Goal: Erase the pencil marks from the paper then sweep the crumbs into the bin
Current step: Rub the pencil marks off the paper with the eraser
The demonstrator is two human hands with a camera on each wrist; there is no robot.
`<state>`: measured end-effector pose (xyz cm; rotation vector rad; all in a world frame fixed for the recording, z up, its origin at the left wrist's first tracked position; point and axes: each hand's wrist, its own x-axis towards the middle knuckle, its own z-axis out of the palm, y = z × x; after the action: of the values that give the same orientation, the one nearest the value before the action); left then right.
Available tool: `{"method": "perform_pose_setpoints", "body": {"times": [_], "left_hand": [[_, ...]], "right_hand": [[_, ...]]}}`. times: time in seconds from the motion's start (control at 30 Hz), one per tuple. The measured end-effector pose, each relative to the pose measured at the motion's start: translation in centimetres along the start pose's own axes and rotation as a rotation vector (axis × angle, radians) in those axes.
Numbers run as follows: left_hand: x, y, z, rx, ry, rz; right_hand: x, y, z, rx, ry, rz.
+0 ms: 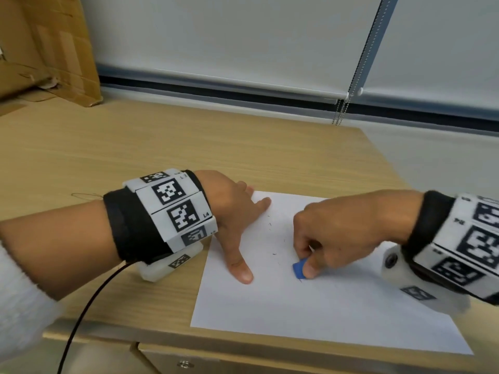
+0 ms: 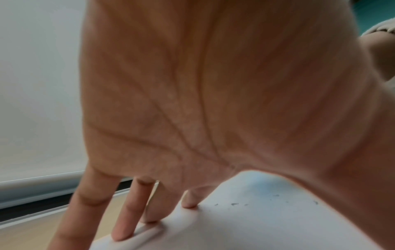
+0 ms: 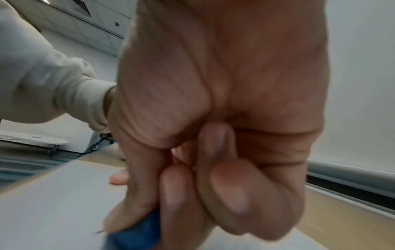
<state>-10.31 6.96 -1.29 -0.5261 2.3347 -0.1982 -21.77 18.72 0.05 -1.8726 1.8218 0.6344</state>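
A white sheet of paper (image 1: 310,314) lies on the wooden desk (image 1: 162,147) near its front right corner. My left hand (image 1: 237,225) presses flat on the sheet's left edge with spread, straight fingers (image 2: 126,218). My right hand (image 1: 324,244) pinches a small blue eraser (image 1: 299,269) between thumb and fingers, its tip down on the paper. The same eraser (image 3: 138,233) shows blurred in the right wrist view. Dark eraser crumbs (image 1: 275,253) lie scattered on the paper between the hands, and the crumbs (image 2: 235,204) show in the left wrist view too. No bin is in view.
A cardboard box (image 1: 46,47) stands at the desk's back left. A roller blind (image 1: 243,36) with a bead chain (image 1: 361,63) hangs behind the desk. A black cable (image 1: 89,306) runs from my left wrist over the front edge. A drawer front (image 1: 189,360) sits below.
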Motion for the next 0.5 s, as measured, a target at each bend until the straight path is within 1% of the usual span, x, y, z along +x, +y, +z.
{"method": "perform_pose_setpoints", "body": {"times": [0.07,0.17,0.27,0.3,0.33,0.43,0.47,0.5], "left_hand": [[0.0,-0.1,0.0,-0.003,-0.011,-0.003],[0.0,-0.1,0.0,-0.002,-0.023,-0.002],[0.2,0.0,-0.1,0.002,-0.029,-0.006],[0.2,-0.1,-0.1,0.004,-0.028,-0.007],[0.2,-0.1,0.0,0.006,-0.026,-0.006],[0.1,0.0,0.0,0.014,-0.021,-0.004],[0.1,0.1,-0.1,0.012,-0.023,-0.004],[0.1,0.1,-0.1,0.011,-0.025,-0.005]], "right_hand": [[1.3,0.6,-1.2,0.024,0.054,0.025],[3.6,2.2,-3.1,0.01,0.196,0.064],[4.8,3.5,-3.3,-0.003,0.311,0.089],[4.6,3.5,-3.0,0.001,0.307,0.083],[3.9,3.2,-2.5,0.001,0.272,0.066],[1.3,1.9,-0.6,0.029,0.047,0.019],[0.8,1.7,-0.3,0.032,-0.008,0.012],[0.7,1.4,-0.3,0.027,-0.033,0.014]]}}
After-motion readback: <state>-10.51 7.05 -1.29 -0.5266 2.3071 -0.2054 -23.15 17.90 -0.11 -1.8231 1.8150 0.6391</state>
